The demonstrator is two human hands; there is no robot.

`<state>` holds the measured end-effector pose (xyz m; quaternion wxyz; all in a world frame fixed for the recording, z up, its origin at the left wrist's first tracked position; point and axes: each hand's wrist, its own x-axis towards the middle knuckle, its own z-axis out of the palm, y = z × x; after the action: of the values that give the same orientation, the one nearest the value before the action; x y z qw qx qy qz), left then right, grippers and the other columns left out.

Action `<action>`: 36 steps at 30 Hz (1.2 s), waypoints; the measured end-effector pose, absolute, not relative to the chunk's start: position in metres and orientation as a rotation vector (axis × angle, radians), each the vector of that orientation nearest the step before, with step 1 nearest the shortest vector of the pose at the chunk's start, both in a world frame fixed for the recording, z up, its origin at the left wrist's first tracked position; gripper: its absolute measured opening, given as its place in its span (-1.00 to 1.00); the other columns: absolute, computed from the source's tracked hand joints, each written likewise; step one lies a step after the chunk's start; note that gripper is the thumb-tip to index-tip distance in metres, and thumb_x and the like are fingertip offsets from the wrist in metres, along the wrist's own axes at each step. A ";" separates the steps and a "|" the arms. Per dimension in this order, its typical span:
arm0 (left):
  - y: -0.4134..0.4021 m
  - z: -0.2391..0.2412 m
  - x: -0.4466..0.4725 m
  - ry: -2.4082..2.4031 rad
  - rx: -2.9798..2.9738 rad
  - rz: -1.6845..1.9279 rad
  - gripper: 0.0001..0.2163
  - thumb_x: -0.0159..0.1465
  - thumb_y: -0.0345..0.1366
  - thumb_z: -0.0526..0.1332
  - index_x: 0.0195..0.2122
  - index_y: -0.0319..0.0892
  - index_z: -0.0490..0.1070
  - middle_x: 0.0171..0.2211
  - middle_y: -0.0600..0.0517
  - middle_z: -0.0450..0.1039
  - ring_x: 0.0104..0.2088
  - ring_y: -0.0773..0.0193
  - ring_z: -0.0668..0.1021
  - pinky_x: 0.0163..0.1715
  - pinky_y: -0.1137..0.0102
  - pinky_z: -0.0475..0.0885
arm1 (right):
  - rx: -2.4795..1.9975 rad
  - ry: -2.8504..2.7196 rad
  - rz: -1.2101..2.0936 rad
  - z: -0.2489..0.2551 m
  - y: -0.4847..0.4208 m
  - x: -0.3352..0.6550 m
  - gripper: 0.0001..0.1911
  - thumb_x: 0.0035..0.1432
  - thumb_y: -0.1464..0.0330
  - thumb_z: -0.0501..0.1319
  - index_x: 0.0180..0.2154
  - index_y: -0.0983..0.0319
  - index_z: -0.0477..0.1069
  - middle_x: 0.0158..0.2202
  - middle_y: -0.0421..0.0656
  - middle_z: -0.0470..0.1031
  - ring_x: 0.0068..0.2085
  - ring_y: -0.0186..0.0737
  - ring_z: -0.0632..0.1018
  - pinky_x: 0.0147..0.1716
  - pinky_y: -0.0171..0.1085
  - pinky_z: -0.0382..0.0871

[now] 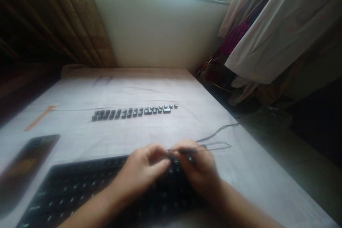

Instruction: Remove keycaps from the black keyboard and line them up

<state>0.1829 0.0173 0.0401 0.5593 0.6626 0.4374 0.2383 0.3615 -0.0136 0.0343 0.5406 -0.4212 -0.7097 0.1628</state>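
A black keyboard lies at the near edge of the white-covered table. Both hands meet over its upper right part. My left hand is curled, its fingertips pinched near a key. My right hand is closed on a thin wire keycap puller, whose loop sticks out to the right. The tool's tips are hidden between my fingers. A row of several removed dark keycaps lies farther back on the table.
A dark phone lies left of the keyboard. An orange strip sits at the far left. The keyboard's cable runs off the right edge. Curtains hang left and right, with a wall and window sill behind.
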 end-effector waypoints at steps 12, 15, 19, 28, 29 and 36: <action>0.021 0.048 0.182 1.048 1.212 0.550 -0.80 0.11 -0.23 0.31 -0.26 -0.17 0.46 -0.55 0.14 0.53 -0.44 0.26 0.57 -0.36 0.41 0.39 | -1.070 -1.842 0.473 0.032 -0.009 0.370 -0.95 0.13 0.45 0.16 -0.35 0.19 0.35 -0.51 -0.25 0.39 -0.51 -0.33 0.44 -0.50 -0.35 0.35; 0.020 0.046 0.180 1.010 1.254 0.561 -0.80 0.17 -0.21 0.27 -0.21 -0.16 0.46 -0.51 0.11 0.55 -0.39 0.23 0.59 -0.35 0.41 0.39 | -1.069 -1.918 0.374 0.029 -0.008 0.368 -0.86 0.14 0.38 0.24 -0.21 0.18 0.38 -0.50 -0.27 0.41 -0.52 -0.36 0.43 -0.51 -0.38 0.33; 0.020 0.041 0.178 0.967 1.301 0.569 -0.78 0.24 -0.18 0.21 -0.16 -0.17 0.46 -0.42 0.06 0.58 -0.35 0.20 0.59 -0.33 0.38 0.42 | -1.085 -1.956 0.307 0.032 -0.006 0.366 -0.93 0.19 0.38 0.22 -0.23 0.19 0.41 -0.49 -0.23 0.44 -0.49 -0.33 0.46 -0.48 -0.37 0.35; 0.021 0.028 0.175 1.025 1.508 0.640 -0.63 0.28 -0.15 0.16 0.09 -0.10 0.37 -0.28 -0.02 0.61 -0.21 0.11 0.60 -0.18 0.27 0.47 | -1.178 -2.064 0.175 0.044 0.008 0.366 -0.90 0.17 0.41 0.16 -0.36 0.22 0.45 -0.54 -0.21 0.43 -0.56 -0.32 0.43 -0.56 -0.37 0.28; 0.021 0.026 0.175 1.030 1.516 0.643 -0.59 0.29 -0.15 0.14 0.15 -0.10 0.31 -0.23 -0.04 0.61 -0.19 0.12 0.60 -0.17 0.27 0.47 | -1.186 -2.060 0.182 0.045 0.014 0.369 -0.89 0.16 0.42 0.15 -0.38 0.21 0.45 -0.54 -0.21 0.44 -0.55 -0.33 0.44 -0.55 -0.38 0.29; 0.026 0.031 0.182 1.099 1.458 0.629 -0.71 0.28 -0.13 0.12 -0.07 -0.15 0.39 -0.25 -0.04 0.58 -0.38 0.21 0.59 -0.28 0.32 0.47 | -1.511 -2.065 0.241 0.032 0.071 0.404 -0.89 0.07 0.45 0.23 -0.46 0.19 0.49 -0.47 -0.19 0.57 -0.44 -0.28 0.54 -0.40 -0.33 0.38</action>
<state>0.1823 0.0260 0.0306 0.5692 0.6208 0.4679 0.2677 0.4041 0.0706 0.0324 0.2819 -0.5640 -0.7710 0.0902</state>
